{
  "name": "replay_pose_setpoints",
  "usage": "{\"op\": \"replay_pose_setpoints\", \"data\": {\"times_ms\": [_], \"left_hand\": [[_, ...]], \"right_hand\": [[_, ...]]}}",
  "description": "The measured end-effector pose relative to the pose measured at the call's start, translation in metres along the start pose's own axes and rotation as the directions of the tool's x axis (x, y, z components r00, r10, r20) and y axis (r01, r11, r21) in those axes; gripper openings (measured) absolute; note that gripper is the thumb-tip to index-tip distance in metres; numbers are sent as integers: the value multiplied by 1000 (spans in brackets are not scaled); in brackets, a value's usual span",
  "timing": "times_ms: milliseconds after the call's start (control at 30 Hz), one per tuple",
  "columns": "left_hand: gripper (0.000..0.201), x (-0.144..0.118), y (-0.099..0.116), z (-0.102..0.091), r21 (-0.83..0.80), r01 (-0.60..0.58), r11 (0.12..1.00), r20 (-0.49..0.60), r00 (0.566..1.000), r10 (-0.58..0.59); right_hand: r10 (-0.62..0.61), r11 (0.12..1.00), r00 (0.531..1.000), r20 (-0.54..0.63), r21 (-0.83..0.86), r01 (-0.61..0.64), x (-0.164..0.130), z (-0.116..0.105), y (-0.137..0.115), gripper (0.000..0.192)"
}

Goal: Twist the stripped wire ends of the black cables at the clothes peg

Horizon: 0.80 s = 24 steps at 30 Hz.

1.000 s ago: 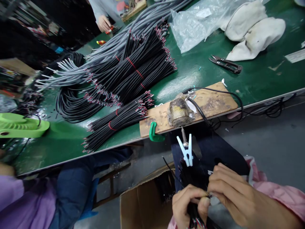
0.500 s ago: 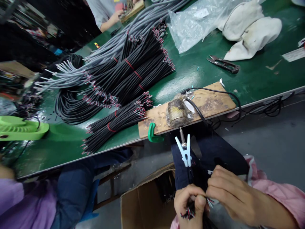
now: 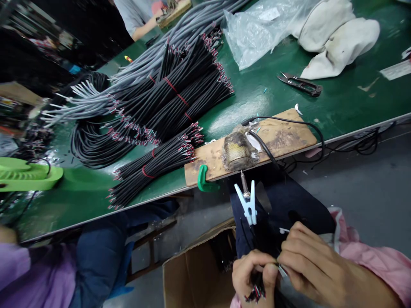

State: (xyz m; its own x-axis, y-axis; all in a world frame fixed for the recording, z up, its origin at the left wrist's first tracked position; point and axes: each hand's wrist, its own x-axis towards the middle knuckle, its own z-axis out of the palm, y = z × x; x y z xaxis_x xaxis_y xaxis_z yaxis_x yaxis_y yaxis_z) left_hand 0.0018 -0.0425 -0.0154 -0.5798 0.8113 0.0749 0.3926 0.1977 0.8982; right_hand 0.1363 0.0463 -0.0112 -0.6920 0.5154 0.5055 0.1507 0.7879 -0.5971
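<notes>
At the lower right, my left hand [image 3: 252, 271] is closed around black cables, whose red, white and black wire ends [image 3: 256, 294] poke out below its fingers. My right hand [image 3: 316, 267] meets it, thumb and fingers pinched on the thin wires [image 3: 282, 270] at one cable's end. The fingers partly hide these wires. Just above both hands, a light blue clothespin [image 3: 249, 205] is clipped near a metal-tipped rod [image 3: 244, 182], which points up toward the table edge.
A wooden board [image 3: 282, 132] with a crusted lump [image 3: 238, 150] and a green clamp [image 3: 204, 179] sits at the table edge. Bundled black cables [image 3: 154, 167], thread snips [image 3: 300, 84] and a green device [image 3: 30, 174] lie on the table. A cardboard box [image 3: 189, 273] stands below; co-workers sit nearby.
The fine wires at the fingertips were fanned out and now lie closer together between my right fingers. Both hands stay nearly in place; the whole view has shifted slightly.
</notes>
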Motion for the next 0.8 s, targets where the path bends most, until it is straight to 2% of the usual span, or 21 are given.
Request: {"op": "replay_pose_setpoints", "data": {"times_ms": [200,433,500,567,633,667,733,800], "left_hand": [[43,-4,-4,-2,20,99,995,21,995,-99],[47,1,-1,-5,90,75,993,87,993,-83],[44,5,-1,-7,96,55,994,125,990,-67],[39,7,-2,-8,91,49,995,146,987,-62],[35,6,-4,-7,88,70,994,132,988,-81],[34,4,-6,-5,97,87,991,107,989,-97],[38,-1,-9,3,112,124,986,53,990,-131],[41,-4,-13,14,102,183,978,13,983,-186]], "right_hand": [[-102,995,994,26,-13,102,1,-3,8,26],[-136,990,985,103,33,134,9,-7,11,34],[-74,996,992,105,60,68,9,-7,10,32],[64,987,993,98,138,-78,8,-6,9,28],[217,952,973,84,201,-230,3,-3,9,22],[274,942,958,78,179,-284,-1,-1,10,18],[293,947,956,22,131,-293,-10,6,14,20],[217,965,976,0,150,-214,-19,14,23,18]]}}
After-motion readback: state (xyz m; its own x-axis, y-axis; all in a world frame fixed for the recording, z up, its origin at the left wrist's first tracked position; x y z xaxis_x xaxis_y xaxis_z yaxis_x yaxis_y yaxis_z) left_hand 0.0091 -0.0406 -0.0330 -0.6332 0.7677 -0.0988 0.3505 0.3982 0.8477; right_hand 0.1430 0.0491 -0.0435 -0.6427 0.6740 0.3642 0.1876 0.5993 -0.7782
